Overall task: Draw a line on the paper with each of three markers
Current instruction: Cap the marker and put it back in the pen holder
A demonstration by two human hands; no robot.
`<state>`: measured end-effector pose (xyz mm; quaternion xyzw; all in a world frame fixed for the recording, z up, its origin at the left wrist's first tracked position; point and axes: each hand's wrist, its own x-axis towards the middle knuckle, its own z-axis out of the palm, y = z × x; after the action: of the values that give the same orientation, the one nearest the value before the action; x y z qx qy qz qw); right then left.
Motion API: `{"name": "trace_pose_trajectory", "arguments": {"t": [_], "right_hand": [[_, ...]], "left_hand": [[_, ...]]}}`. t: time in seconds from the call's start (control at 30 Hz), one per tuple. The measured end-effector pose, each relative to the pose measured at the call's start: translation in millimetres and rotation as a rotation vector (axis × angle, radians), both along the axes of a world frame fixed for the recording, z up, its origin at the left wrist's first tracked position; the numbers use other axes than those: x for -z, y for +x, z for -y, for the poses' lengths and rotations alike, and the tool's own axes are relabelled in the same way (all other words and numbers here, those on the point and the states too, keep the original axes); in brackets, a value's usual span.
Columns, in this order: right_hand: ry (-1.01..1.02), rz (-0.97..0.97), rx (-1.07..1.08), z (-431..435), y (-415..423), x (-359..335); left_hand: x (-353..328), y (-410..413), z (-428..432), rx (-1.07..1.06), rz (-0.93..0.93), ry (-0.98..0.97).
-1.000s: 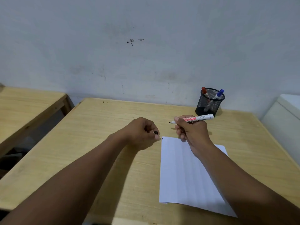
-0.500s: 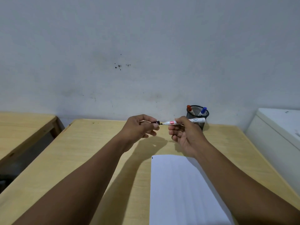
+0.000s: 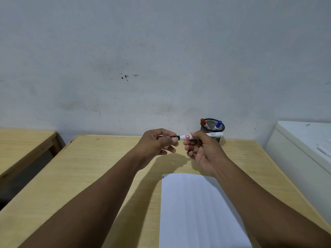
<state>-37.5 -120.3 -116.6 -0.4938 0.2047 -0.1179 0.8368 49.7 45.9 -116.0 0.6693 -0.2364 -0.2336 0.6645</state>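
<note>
My right hand grips a white marker held level above the table. My left hand pinches its black cap, which sits against the marker's tip end. The white paper lies on the wooden table below my hands, with a short black mark at its far left corner. A black mesh cup behind my right hand holds a red-capped marker and a blue-capped marker.
A second wooden table stands to the left across a gap. A white cabinet borders the table on the right. A grey wall rises just behind the table's far edge.
Both hands rose from near the paper and came together. The cap in my left hand has met the marker's tip. The view tilted up, so the paper sits lower in the frame.
</note>
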Motion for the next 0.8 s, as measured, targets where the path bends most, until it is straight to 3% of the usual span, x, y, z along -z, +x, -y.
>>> {"name": "trace_pose_trajectory", "arguments": {"t": [0.2,0.27,0.47,0.67,0.8], "right_hand": [[0.106,0.056,-0.033,3.0,5.7,2.5],[0.029,0.026,-0.055,8.1,8.3,-1.8],[-0.593,-0.312,-0.230,58.6,4.9,-44.4],[-1.248,-0.551,-0.099,116.9,-5.7,-83.6],[-1.391,-0.600,-0.031,133.3,-3.1,-83.3]], "left_hand": [[-6.8,3.5,13.5,-0.019,0.052,-0.016],[-10.1,5.8,16.2,-0.037,0.098,0.013],[-35.9,10.7,45.0,-0.144,0.314,0.008],[-76.6,30.7,78.0,-0.207,0.499,0.056],[-81.4,33.8,103.0,-0.196,0.588,0.158]]}}
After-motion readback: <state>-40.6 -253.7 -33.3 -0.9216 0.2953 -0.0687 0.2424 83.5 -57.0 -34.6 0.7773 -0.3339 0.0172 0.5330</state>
